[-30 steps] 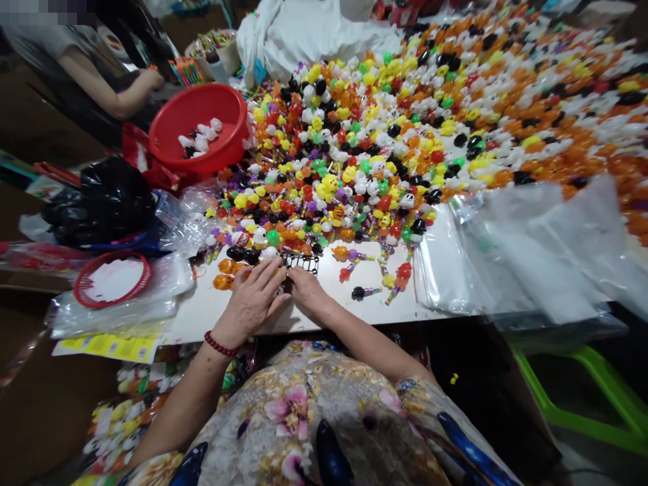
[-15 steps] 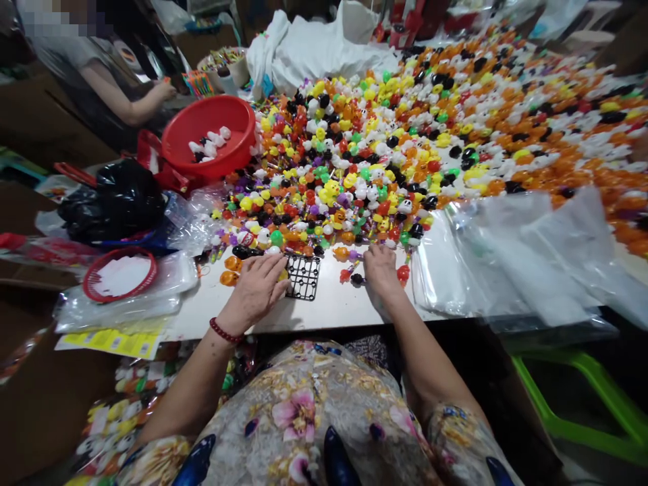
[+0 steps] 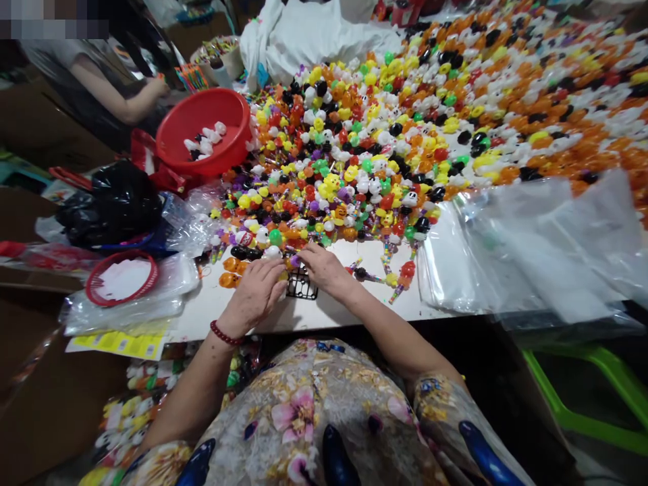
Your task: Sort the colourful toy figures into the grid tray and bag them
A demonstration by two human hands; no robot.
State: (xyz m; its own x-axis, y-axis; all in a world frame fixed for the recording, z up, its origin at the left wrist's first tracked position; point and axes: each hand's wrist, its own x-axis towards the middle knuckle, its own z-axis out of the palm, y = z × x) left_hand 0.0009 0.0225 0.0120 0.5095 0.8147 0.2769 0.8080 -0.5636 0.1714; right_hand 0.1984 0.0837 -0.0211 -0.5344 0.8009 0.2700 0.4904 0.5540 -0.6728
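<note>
A black plastic grid [image 3: 302, 287] lies on the white table in front of me. My left hand [image 3: 256, 289] is closed at its left edge, where a bit of yellow shows by the fingertips. Over the grid's upper part, my right hand [image 3: 327, 268] pinches a small toy with a purple top [image 3: 294, 262]; its lower part is hidden. Two orange pumpkin-like toys [image 3: 231, 271] lie left of my left hand. To the right of my right hand are a red-topped toy [image 3: 407, 271] and a dark-topped toy [image 3: 361, 273] with candy-coloured tubes.
A large heap of small coloured toys [image 3: 354, 148] spreads across the back and right. Clear plastic bags [image 3: 536, 250] lie at right. A red basin [image 3: 235, 145], a small red basket [image 3: 152, 277] and a black bag [image 3: 109, 202] stand at left. Another person's arm [image 3: 116, 94] is beyond the basin.
My right hand has moved left from the loose toys to the grid, with a purple-topped toy in its fingers. The left hand stays at the grid's left edge.
</note>
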